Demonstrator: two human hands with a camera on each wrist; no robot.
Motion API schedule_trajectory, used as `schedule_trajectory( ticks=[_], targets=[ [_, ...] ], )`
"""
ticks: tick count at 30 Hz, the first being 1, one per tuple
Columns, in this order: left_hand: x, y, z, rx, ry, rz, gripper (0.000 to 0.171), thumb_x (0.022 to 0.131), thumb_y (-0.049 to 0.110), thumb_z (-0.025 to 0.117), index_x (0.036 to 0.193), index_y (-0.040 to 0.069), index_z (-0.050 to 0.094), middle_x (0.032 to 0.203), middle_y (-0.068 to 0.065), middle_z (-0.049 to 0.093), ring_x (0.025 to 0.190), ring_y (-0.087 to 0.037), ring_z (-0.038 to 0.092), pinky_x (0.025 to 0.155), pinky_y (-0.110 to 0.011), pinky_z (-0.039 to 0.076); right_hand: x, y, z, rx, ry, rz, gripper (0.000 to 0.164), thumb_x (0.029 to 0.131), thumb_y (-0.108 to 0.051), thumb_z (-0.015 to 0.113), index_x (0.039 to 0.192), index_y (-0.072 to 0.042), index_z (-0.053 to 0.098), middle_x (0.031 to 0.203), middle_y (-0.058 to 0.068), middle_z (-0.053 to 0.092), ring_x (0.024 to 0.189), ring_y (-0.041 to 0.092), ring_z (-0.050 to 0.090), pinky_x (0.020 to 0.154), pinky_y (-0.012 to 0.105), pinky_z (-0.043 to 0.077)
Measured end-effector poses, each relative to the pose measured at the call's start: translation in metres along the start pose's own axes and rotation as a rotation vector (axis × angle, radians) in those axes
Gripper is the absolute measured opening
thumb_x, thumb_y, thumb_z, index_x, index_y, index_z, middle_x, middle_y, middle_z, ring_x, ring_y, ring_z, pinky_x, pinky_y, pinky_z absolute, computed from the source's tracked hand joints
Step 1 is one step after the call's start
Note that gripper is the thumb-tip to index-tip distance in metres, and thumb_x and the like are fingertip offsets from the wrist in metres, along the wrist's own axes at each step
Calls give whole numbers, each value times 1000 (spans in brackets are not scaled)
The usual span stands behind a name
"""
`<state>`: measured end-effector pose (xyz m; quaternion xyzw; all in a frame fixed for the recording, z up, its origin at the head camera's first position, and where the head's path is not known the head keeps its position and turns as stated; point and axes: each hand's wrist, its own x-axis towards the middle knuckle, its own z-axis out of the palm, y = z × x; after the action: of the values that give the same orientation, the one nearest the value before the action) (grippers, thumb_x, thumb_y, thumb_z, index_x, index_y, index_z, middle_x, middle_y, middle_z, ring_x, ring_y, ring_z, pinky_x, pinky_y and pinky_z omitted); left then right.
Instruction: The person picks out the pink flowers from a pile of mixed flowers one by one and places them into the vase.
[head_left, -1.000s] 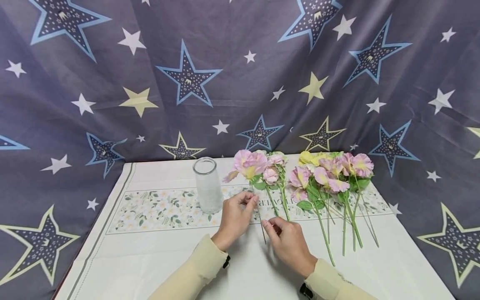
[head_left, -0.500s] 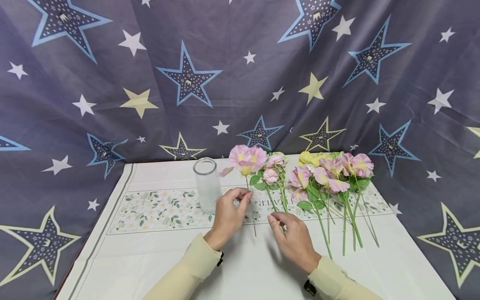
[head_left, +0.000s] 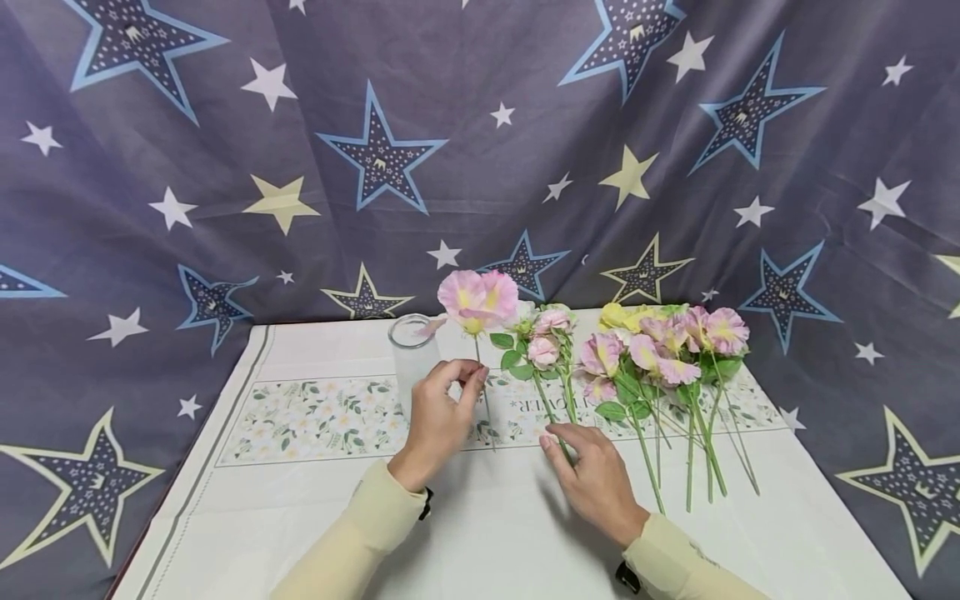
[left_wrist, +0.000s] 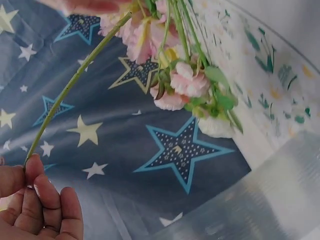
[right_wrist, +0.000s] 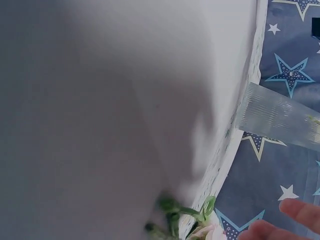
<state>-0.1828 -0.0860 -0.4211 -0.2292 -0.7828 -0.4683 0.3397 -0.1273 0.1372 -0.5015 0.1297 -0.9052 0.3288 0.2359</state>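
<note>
My left hand (head_left: 442, 408) pinches the thin stem of a pink and yellow artificial flower (head_left: 477, 300) between thumb and fingertips. The bloom stands upright, just right of the ribbed glass vase (head_left: 414, 358), one loose petal overlapping its rim. In the left wrist view the bare green stem (left_wrist: 75, 77) extends from the fingertips (left_wrist: 34, 167). My right hand (head_left: 592, 479) hovers with loosely bent fingers by the stem ends of a small bunch of pink roses (head_left: 543, 352). Whether it touches those stems is unclear. The right wrist view shows its fingers (right_wrist: 302, 215) apart from the vase.
Several pink and yellow flowers (head_left: 663, 350) with long stems lie at the right of the white tablecloth (head_left: 315, 517). A floral printed band (head_left: 315, 417) crosses the cloth beneath the vase. Behind the table hangs a star-patterned curtain (head_left: 465, 100).
The left hand has lifted the flower and carried it up and left toward the vase. The right hand has let go of its stem and shifted slightly right.
</note>
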Motion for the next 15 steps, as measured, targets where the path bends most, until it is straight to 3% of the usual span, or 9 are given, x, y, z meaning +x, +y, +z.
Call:
schedule_trajectory(
  ticks=[15],
  targets=[
    [32, -2, -30, 9, 78, 98, 5, 93, 5, 75, 89, 5, 73, 75, -3, 68, 67, -15, 62, 64, -24, 49, -5, 9, -5, -47, -76, -10, 43, 97, -45, 69, 126, -13, 73, 124, 10, 72, 114, 32, 66, 96, 55, 52]
  ],
)
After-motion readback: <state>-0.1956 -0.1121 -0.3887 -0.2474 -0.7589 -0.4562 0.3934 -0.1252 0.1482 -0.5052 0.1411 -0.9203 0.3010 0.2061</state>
